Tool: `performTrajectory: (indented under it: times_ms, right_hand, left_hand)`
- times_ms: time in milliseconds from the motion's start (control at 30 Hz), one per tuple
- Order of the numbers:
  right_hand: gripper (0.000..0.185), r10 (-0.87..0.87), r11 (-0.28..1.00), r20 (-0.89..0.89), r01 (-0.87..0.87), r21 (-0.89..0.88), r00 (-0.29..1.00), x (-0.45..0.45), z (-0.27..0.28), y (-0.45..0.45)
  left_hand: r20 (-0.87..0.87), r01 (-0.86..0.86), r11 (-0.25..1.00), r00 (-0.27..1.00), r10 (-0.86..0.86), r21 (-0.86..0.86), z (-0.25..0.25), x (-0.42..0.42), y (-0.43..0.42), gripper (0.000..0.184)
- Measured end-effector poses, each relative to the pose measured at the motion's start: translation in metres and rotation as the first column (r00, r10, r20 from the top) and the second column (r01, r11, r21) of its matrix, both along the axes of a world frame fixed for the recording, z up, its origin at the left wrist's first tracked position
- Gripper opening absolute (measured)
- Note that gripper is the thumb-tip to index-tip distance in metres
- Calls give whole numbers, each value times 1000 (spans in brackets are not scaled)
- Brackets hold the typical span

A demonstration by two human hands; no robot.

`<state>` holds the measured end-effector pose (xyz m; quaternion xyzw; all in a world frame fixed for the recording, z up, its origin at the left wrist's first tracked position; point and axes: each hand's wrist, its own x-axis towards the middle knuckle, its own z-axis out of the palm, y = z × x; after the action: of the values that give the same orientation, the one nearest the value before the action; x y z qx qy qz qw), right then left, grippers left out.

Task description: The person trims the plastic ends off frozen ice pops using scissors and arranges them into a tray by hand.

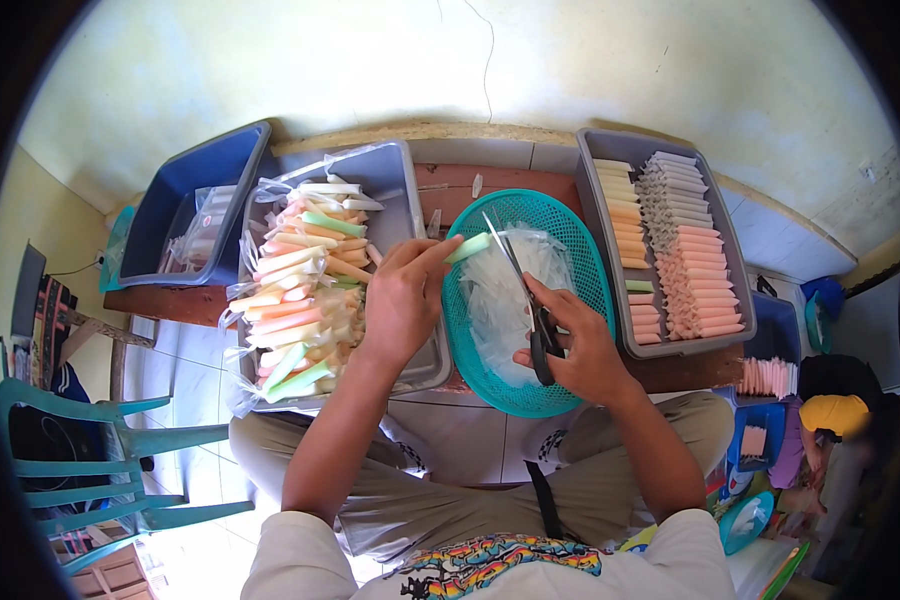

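My left hand (pixel 407 300) pinches a pale green ice pop (pixel 468 248), a filled plastic tube, whose free end points toward the scissors. My right hand (pixel 576 335) has its fingers in the black handles of the scissors (pixel 541 335), blades up and slightly apart beside the tube's end. Below both is a teal mesh basket (pixel 594 262) with a heap of clear plastic scraps (pixel 500 300) in it. Left of my left hand, a grey tub (pixel 402 180) holds a loose pile of orange, cream and green ice pops (pixel 295 290) with long, untrimmed plastic ends.
At right, a grey tub (pixel 742 270) holds neat rows of ice pops (pixel 705 290). A blue-grey tub (pixel 140 235) with packed items stands far left. A green plastic chair (pixel 100 440) is at lower left. Another person (pixel 835 410) bends near blue containers at right.
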<state>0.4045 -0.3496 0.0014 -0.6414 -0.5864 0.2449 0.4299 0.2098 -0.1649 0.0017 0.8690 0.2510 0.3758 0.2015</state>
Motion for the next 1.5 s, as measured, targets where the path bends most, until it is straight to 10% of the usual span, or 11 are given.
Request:
performTrajectory:
  times_ms: [733,1200,1500]
  right_hand:
    - [95,-37,998,-117,30,-62,992,-7,-11,-2]
    - [91,-86,956,-578,-96,-278,811,-9,-7,-6]
    - [93,-63,970,-377,-33,-242,924,-8,-11,-2]
  left_hand:
    - [-83,-8,992,996,18,123,2,3,-8,29]
    - [-97,-13,986,995,30,168,-2,1,-6,32]
    - [-112,-22,989,993,39,147,2,0,-9,31]
